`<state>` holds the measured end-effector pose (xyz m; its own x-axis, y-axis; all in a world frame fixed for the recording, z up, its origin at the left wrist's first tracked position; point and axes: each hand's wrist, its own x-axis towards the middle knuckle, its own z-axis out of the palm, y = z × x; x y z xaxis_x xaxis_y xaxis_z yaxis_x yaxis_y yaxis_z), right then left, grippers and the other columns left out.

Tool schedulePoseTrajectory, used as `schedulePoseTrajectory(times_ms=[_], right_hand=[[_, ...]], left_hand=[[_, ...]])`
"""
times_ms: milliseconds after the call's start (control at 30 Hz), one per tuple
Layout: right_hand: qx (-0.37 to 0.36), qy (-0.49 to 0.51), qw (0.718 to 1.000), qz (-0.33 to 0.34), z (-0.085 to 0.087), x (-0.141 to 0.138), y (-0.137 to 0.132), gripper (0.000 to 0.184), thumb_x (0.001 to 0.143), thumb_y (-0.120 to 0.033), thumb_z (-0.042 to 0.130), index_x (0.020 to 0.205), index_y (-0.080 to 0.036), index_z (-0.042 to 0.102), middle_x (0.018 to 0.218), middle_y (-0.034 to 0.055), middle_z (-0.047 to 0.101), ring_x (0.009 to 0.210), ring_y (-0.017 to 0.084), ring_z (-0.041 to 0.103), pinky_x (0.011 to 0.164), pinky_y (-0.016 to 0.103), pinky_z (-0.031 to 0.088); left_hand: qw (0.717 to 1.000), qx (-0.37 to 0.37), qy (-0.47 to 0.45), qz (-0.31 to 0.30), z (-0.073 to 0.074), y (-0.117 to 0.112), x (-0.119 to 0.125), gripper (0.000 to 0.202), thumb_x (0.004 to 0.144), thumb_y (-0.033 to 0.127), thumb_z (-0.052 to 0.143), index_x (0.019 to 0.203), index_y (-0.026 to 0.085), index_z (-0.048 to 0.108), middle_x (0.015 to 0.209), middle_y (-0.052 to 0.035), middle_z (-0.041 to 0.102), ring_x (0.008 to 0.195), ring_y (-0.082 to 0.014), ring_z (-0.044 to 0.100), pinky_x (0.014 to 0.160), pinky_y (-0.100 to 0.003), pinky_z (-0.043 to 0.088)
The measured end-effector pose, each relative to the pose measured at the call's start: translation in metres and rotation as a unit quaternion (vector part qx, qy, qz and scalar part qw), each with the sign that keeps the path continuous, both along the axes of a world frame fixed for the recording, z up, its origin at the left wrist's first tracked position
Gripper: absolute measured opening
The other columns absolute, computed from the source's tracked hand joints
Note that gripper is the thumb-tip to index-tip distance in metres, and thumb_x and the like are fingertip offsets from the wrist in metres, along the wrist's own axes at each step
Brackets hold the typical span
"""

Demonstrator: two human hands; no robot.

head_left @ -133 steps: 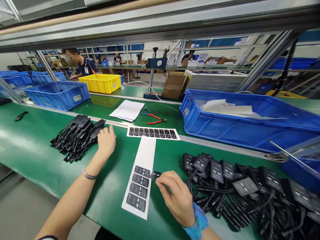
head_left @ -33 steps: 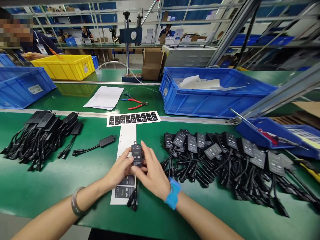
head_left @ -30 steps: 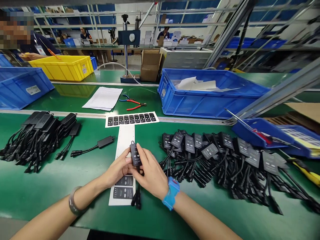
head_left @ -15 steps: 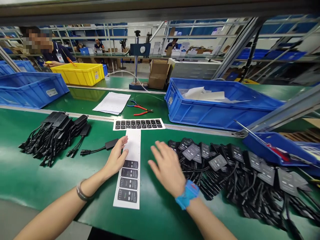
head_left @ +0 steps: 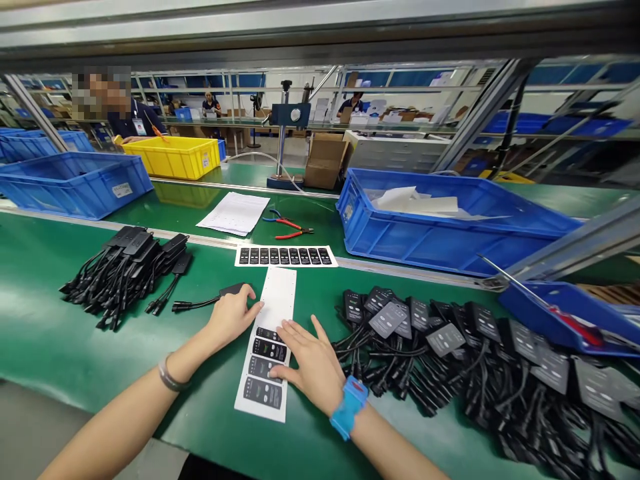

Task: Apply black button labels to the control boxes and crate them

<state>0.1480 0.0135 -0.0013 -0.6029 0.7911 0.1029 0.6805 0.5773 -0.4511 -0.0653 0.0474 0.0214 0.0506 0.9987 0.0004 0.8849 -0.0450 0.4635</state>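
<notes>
A white sheet of black labels (head_left: 277, 293) lies lengthwise before me, its upper part bare and several labels left on the lower part. My right hand (head_left: 313, 363) is over the sheet's right side, open, fingers stretched and thumb on or just above a label. To the left, my left hand (head_left: 231, 313) is beside a black cabled box (head_left: 233, 289), partly covering it. Thumb and forefinger are apart; whether the fingers touch the box, I cannot tell. Farther back lies a full label strip (head_left: 286, 257) crosswise.
Black cabled boxes (head_left: 133, 250) are heaped at left; labelled ones (head_left: 420, 317) are piled at right. Behind are papers (head_left: 234, 213), red-handled cutters (head_left: 295, 233), a blue bin (head_left: 450, 230) and a yellow bin (head_left: 175, 159). A co-worker (head_left: 135, 123) is at far left.
My right hand has moved left and down onto the label sheet. My left hand has shifted off the sheet's edge to the black box. The whole view has tilted slightly.
</notes>
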Motion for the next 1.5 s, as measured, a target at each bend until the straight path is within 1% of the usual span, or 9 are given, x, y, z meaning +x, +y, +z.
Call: schedulePoseTrajectory(times_ms=[167,333,467,633,767,933,1067,1233,1500], right_hand=[[0.062,0.03,0.998,-0.012,-0.009,0.001,-0.002,0.051,0.083,-0.05,0.069,0.121,-0.016,0.066,0.126,0.0169,0.066,0.121,0.031,0.06,0.114,0.061,0.022],[0.135,0.027,0.99,-0.01,-0.008,-0.001,-0.001,0.051,0.083,-0.052,0.068,0.115,-0.013,0.067,0.121,0.0193,0.068,0.115,0.033,0.061,0.11,0.061,0.03],[0.162,0.051,0.985,-0.042,-0.001,-0.003,0.0,0.031,0.092,-0.043,0.059,0.103,-0.016,0.068,0.105,0.015,0.07,0.096,0.03,0.063,0.086,0.05,0.049],[0.122,0.175,0.975,-0.055,0.002,-0.006,-0.001,0.015,0.099,-0.024,0.046,0.098,-0.02,0.061,0.09,0.0068,0.063,0.084,0.021,0.061,0.074,0.035,0.053],[0.138,0.181,0.974,-0.025,0.0,-0.007,-0.004,0.023,0.098,-0.021,0.046,0.116,-0.022,0.06,0.09,0.0061,0.06,0.08,0.02,0.06,0.07,0.033,0.054],[0.238,0.147,0.96,0.017,0.004,-0.007,-0.007,0.033,0.097,-0.014,0.044,0.124,-0.02,0.062,0.08,0.0055,0.058,0.07,0.019,0.056,0.061,0.03,0.05],[0.259,0.156,0.952,0.042,0.014,-0.006,-0.008,0.026,0.096,-0.013,0.047,0.109,-0.02,0.069,0.077,0.0058,0.061,0.068,0.017,0.056,0.06,0.029,0.047],[0.253,0.2,0.943,0.083,0.019,-0.001,-0.008,0.027,0.097,-0.011,0.043,0.092,-0.02,0.068,0.077,0.0058,0.064,0.068,0.017,0.058,0.06,0.03,0.047],[0.254,0.188,0.947,0.058,0.01,-0.002,-0.001,0.024,0.096,-0.012,0.044,0.107,-0.02,0.064,0.084,0.0073,0.064,0.072,0.019,0.063,0.064,0.031,0.052]], left_hand=[[0.979,-0.065,-0.189,-0.035,-0.006,0.0,-0.001,0.023,0.084,0.041,0.061,0.095,0.021,0.054,0.055,0.0025,0.064,0.052,-0.0191,0.062,0.055,-0.026,0.04],[0.883,-0.136,-0.45,0.009,-0.018,0.005,0.002,0.049,0.062,0.032,0.082,0.098,0.018,0.051,0.064,0.0057,0.062,0.048,-0.012,0.057,0.05,-0.022,0.043],[0.847,-0.127,-0.515,0.023,-0.02,0.002,0.013,0.054,0.062,0.034,0.083,0.101,0.018,0.049,0.074,0.0063,0.058,0.054,-0.0071,0.056,0.055,-0.02,0.042],[0.794,-0.175,-0.582,0.014,-0.018,-0.009,0.026,0.054,0.065,0.039,0.082,0.101,0.018,0.048,0.067,0.0064,0.058,0.052,-0.0066,0.052,0.052,-0.019,0.038],[0.74,-0.244,-0.626,0.005,-0.016,-0.012,0.026,0.055,0.064,0.031,0.084,0.104,0.018,0.049,0.065,0.0054,0.061,0.051,-0.0065,0.053,0.051,-0.017,0.037],[0.726,-0.296,-0.62,-0.03,-0.012,-0.008,0.019,0.054,0.059,0.023,0.085,0.102,0.016,0.052,0.063,0.003,0.064,0.048,-0.0074,0.054,0.049,-0.017,0.04],[0.72,-0.327,-0.61,-0.052,-0.014,-0.006,0.015,0.053,0.057,0.024,0.087,0.098,0.015,0.055,0.064,0.0013,0.065,0.05,-0.01,0.058,0.051,-0.02,0.046],[0.752,-0.247,-0.609,-0.047,-0.017,0.001,0.016,0.049,0.055,0.027,0.09,0.091,0.014,0.06,0.061,0.0045,0.061,0.05,-0.0073,0.054,0.053,-0.019,0.043],[0.785,-0.241,-0.566,-0.069,-0.018,0.0,0.02,0.053,0.055,0.044,0.086,0.09,0.014,0.06,0.063,0.0012,0.062,0.05,-0.0094,0.054,0.053,-0.022,0.044]])
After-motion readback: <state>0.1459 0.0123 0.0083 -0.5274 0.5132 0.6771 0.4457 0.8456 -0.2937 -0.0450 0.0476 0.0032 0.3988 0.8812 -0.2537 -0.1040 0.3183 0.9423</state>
